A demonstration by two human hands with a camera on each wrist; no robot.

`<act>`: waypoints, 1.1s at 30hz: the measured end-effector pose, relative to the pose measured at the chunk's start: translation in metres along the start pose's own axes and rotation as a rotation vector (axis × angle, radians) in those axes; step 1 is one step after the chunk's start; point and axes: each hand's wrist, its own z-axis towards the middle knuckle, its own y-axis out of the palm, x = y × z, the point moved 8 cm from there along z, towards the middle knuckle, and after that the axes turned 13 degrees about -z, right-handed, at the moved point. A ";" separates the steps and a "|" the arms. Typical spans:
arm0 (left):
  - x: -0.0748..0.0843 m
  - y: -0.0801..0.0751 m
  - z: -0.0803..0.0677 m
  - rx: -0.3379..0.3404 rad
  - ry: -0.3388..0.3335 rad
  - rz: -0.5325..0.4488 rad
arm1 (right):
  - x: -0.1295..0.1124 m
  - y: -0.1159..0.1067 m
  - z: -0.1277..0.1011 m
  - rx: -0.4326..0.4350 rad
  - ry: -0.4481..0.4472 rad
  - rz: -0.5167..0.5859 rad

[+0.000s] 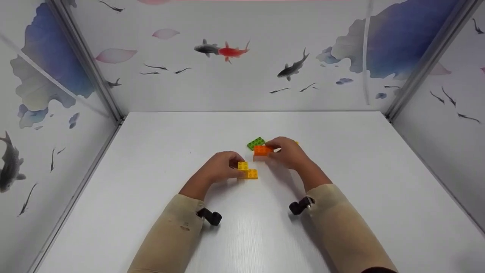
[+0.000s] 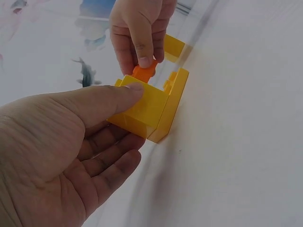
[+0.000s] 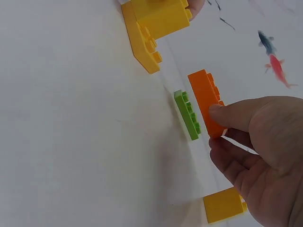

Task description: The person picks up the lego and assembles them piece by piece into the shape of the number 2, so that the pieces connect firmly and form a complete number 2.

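Note:
My left hand grips a stepped yellow brick piece, a taller yellow block joined onto a flat yellow plate with bare studs on its right part. In the left wrist view the thumb presses on the side of the yellow block. An orange brick, studs up, is pinched at its right end between the thumb and fingers of my right hand. It hangs a little above the table, farther back than the yellow piece and apart from it. Just behind it lies a green studded plate.
A separate yellow brick stands on the white table, mostly hidden behind my right hand in the head view. White panels with painted fish close off the back and both sides.

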 end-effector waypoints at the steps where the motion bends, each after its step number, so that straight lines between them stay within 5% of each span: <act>1: 0.000 0.000 0.000 -0.002 0.000 0.002 | -0.001 -0.001 -0.002 0.006 -0.010 0.002; 15: 0.000 0.001 0.002 -0.012 -0.005 -0.001 | -0.019 -0.012 -0.025 0.037 -0.070 0.039; 33: 0.004 -0.001 -0.001 -0.019 0.067 0.008 | -0.056 -0.007 -0.046 0.040 -0.269 0.042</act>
